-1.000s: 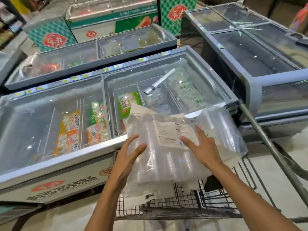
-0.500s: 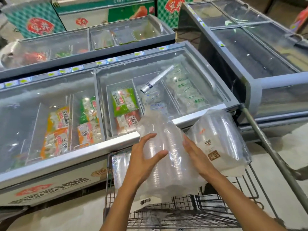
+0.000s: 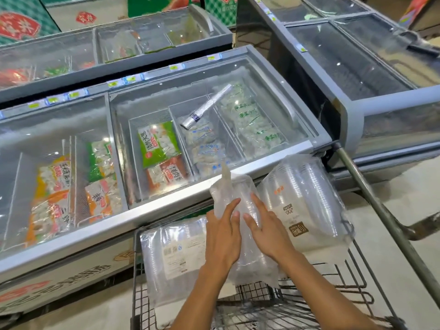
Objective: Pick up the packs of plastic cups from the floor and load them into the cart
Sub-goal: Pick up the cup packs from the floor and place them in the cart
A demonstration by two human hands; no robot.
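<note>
Pressing the middle cup pack [image 3: 240,198] — flat left hand [image 3: 223,236], right hand [image 3: 269,234] — against freezer edge [image 3: 166,206], above cart [image 3: 135,270]

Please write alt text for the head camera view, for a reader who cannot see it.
Both hands, left hand and right hand, press a clear pack of plastic cups upright in a wire cart between two other packs, beside a glass-topped freezer of frozen food.

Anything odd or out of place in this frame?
One thing: a sleeve of plastic cups lies tilted on the glass lid of the freezer, above the frozen food, not in the cart. Both hands press a middle pack between two others.
</note>
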